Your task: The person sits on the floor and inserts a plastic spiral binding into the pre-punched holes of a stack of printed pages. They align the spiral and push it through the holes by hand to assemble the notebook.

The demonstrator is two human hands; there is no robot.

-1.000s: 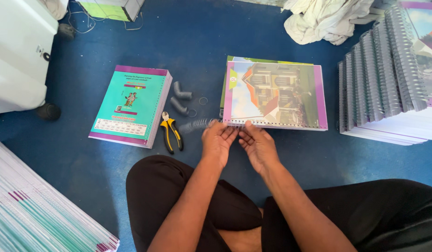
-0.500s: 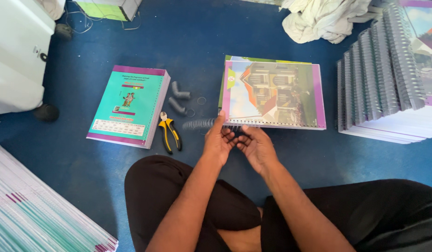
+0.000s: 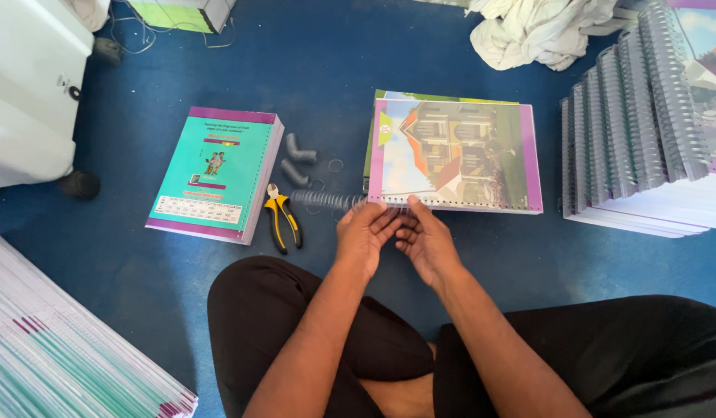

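Both hands had closed in together at the near edge of the booklet (image 3: 454, 155) on the floor (image 3: 334, 70). Left hand (image 3: 364, 236) and right hand (image 3: 423, 241) pinched the clear spiral coil (image 3: 327, 201), now shorter on the left than a second before. Pliers (image 3: 283, 219) lay alongside.

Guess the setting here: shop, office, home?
Likely a small book-binding workshop, worked on the floor. Both hands, left hand and right hand, feed a clear plastic spiral coil into a purple-bordered picture book; a stack of spiral-bound books and yellow-handled pliers lie nearby.
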